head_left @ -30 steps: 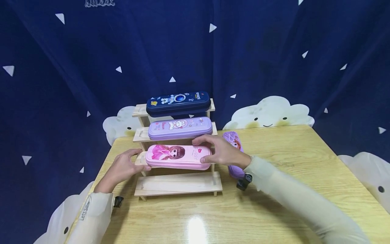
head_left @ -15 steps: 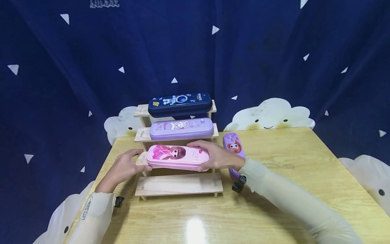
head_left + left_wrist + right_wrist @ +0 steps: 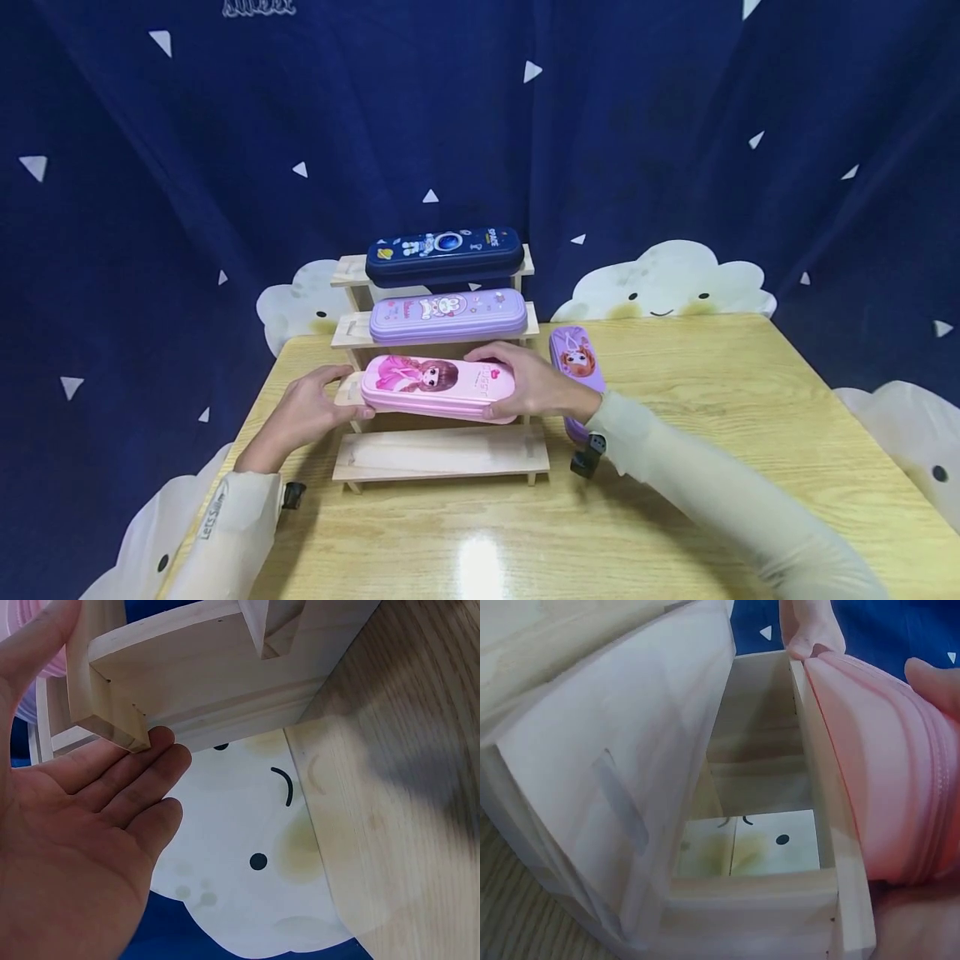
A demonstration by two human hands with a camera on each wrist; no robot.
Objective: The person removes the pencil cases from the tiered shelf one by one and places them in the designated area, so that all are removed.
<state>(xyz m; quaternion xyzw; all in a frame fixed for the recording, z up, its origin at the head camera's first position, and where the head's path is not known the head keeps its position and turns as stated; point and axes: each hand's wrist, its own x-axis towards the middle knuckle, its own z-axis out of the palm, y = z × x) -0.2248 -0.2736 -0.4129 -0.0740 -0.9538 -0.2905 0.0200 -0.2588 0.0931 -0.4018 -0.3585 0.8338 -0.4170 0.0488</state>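
Note:
A pink pencil case (image 3: 420, 387) printed with a long-haired doll lies on the third step of a tiered wooden rack (image 3: 442, 450). My right hand (image 3: 540, 387) grips its right end, thumb at the front edge and fingers at the back. In the right wrist view, the case (image 3: 889, 765) sits against the shelf board. At the shelf's left end, my left hand (image 3: 307, 408) holds the rack, its thumb by the case's left corner. The left wrist view shows that hand's lower fingers (image 3: 142, 776) stretched out by the shelf's underside.
A lilac rabbit pencil case (image 3: 450, 317) and a dark blue space pencil case (image 3: 442, 257) lie on the upper steps. Another purple pencil case (image 3: 577, 362) lies on the table (image 3: 712, 400) right of the rack. Behind hangs a blue curtain (image 3: 637, 125).
My right hand has shifted slightly left along the pink pencil case, showing more of the purple case beside the rack. My left hand stays at the shelf end. The view has moved slightly.

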